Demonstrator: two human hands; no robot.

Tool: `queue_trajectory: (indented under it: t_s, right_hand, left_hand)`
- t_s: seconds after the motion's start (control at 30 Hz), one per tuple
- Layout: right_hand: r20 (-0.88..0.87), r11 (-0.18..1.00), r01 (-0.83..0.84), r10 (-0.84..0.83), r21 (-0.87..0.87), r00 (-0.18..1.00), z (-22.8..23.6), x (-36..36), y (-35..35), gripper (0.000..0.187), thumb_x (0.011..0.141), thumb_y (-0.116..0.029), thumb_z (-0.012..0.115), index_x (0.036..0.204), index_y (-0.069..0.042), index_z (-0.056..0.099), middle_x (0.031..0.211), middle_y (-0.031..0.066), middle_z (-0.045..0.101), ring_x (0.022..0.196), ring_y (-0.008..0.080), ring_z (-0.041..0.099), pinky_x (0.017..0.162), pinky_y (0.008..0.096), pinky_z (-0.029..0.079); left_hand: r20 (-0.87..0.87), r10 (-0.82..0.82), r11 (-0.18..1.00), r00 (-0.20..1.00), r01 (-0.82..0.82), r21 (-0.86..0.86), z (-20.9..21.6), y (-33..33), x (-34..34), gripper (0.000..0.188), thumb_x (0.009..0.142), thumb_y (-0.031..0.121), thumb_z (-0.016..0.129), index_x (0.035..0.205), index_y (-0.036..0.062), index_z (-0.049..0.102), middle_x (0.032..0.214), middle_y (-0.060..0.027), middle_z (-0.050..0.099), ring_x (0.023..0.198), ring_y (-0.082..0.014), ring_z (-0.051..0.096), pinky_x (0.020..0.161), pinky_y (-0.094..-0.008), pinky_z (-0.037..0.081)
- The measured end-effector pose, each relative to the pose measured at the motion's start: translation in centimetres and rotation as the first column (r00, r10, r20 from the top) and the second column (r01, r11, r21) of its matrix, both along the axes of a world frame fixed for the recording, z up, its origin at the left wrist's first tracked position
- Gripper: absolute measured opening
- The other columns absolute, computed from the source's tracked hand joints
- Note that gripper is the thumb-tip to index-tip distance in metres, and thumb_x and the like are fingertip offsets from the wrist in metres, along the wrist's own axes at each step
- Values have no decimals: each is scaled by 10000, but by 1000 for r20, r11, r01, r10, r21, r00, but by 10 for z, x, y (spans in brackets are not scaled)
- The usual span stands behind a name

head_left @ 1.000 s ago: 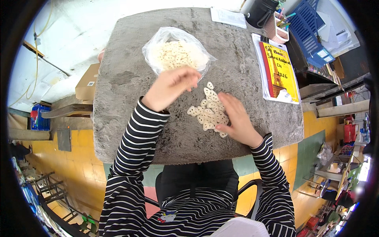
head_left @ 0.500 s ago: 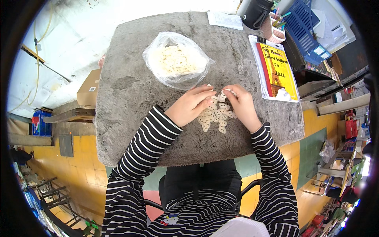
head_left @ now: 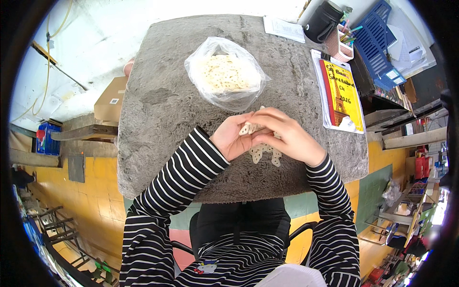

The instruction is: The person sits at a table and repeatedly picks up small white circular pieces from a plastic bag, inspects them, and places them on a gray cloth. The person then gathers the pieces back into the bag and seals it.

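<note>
Above the grey plush-covered table [head_left: 158,105], my left hand [head_left: 230,137] is turned palm up and cupped. Several small flat cream pieces with holes [head_left: 245,129] lie in it. My right hand [head_left: 292,136] arches over the left from the other side. Its fingers and thumb curl around cream pieces between the two hands, and its fingertips touch my left fingers. Part of a loose pile of the same pieces [head_left: 258,155] shows on the plush below; the rest is hidden under my hands. Just beyond, an open clear plastic bag [head_left: 228,79] is full of cream pieces.
At the right lies a yellow and red booklet [head_left: 342,95] on a clear-covered board. Farther back are a paper sheet [head_left: 284,28], a black cylindrical container [head_left: 324,21], a pink pen basket [head_left: 340,48] and a blue file rack [head_left: 377,43]. A cardboard box [head_left: 109,101] stands left of the table.
My left hand has turned palm up with pieces in it. The right hand has moved left from the pile over the left hand. The whole view has shifted slightly.
</note>
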State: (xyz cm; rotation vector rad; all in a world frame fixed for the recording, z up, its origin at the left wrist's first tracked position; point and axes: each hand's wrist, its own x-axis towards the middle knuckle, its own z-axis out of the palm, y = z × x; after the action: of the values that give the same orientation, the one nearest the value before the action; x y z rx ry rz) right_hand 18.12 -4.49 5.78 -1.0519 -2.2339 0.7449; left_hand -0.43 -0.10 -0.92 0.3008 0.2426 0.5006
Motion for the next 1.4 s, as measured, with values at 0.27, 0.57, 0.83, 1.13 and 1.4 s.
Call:
queue_trajectory:
  t_s: [0.27, 0.57, 0.83, 1.13, 1.4]
  right_hand:
    - [-22, 973, 227, -227, 30, 974, -7, 9, -5, 311, 821, 1, 701, 1129, -13, 666, 1151, 139, 613, 904, 248, 662, 786, 301, 537]
    - [-117, 941, 337, -336, -16, 934, 11, 3, 14, 150, 841, -32, 702, 988, -14, 725, 877, 90, 683, 732, 192, 649, 673, 293, 509]
    - [-26, 947, 321, -321, 7, 947, 41, -26, 84, 292, 879, -75, 693, 1165, -18, 684, 999, 100, 693, 777, 107, 631, 689, 248, 500]
    - [48, 981, 160, -155, -112, 987, 25, -24, 23, 230, 824, -47, 687, 1042, 8, 637, 933, 139, 587, 793, 280, 661, 725, 364, 533]
    - [52, 969, 231, -227, -92, 972, 20, -16, 19, 110, 818, -15, 690, 923, 17, 674, 836, 113, 616, 738, 246, 659, 670, 324, 514]
  left_hand:
    - [-175, -10, 1000, 984, 10, -5, 19, -5, 1, 368, 1063, 224, 389, 1252, -68, 509, 1176, -177, 633, 1087, -252, 648, 1025, -399, 523]
    - [-57, 24, 997, 998, -28, -71, 17, 2, -1, 462, 1068, 266, 361, 1326, -106, 449, 1346, -242, 544, 1276, -322, 540, 1121, -433, 426]
    - [14, 61, 990, 998, -59, -129, 24, 2, -1, 564, 1077, 306, 302, 1448, -117, 321, 1502, -257, 398, 1403, -315, 410, 1178, -409, 339]
    - [230, 110, 982, 967, -70, -173, 3, 5, -2, 507, 1084, 406, 259, 1242, -1, 516, 1181, -138, 633, 1073, -237, 633, 1030, -410, 479]
    - [126, 106, 989, 986, -91, -117, 5, 3, 0, 502, 1084, 359, 298, 1225, -76, 503, 1120, -165, 630, 1036, -247, 637, 1033, -433, 486]
